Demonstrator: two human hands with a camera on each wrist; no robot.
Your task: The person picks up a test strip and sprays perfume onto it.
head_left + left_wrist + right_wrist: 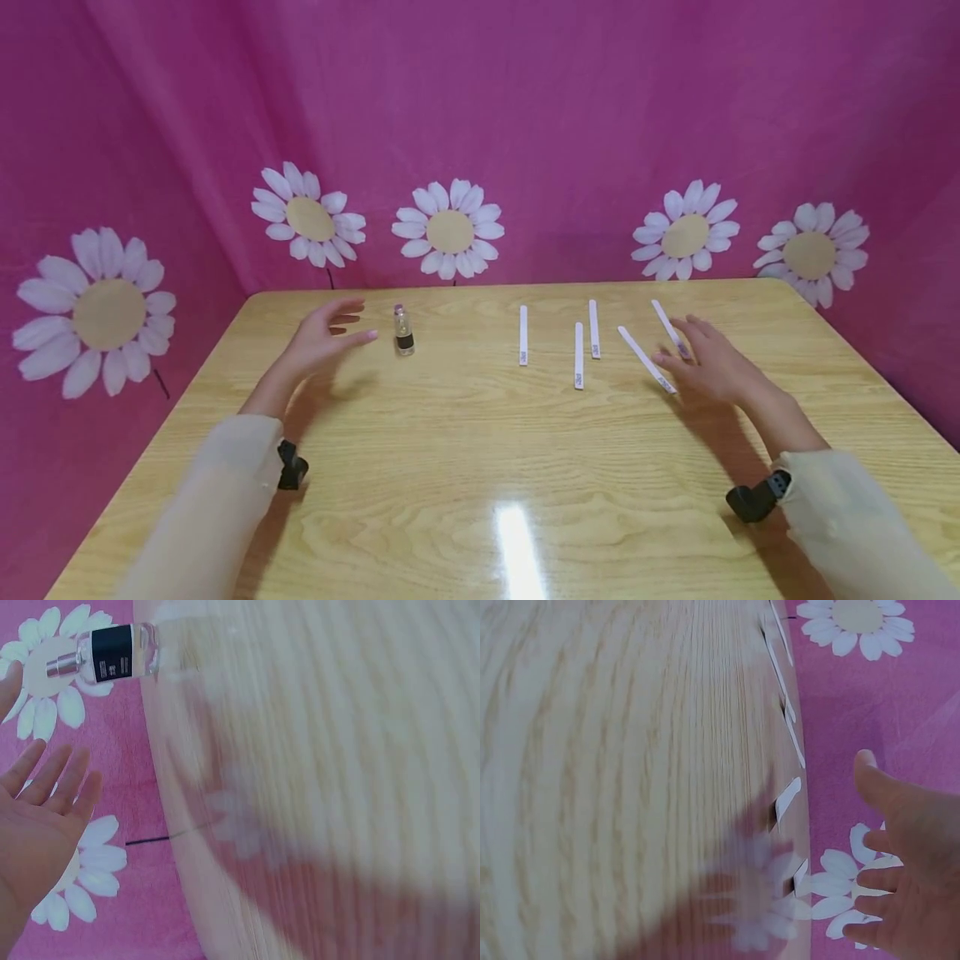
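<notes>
My left hand [324,337] hovers left of a small clear glass bottle [404,333] with a black label, its fingers apart and the thumb toward the bottle. In the left wrist view the bottle [116,654] stands beyond the hand [45,810], its metallic spray neck showing. At the right, my right hand [708,358] hangs over the table beside two slanted white paper strips, one strip [647,359] by the thumb and another strip [667,325] partly behind the fingers. Nothing is held in the right hand [907,862], whose fingers are spread.
Three more white strips lie between bottle and right hand: a left strip [523,333], a middle strip [579,354] and a farther strip [594,327]. Small dark print marks their near ends. Behind the wooden table [450,450] hangs a magenta cloth [555,125] with white flowers.
</notes>
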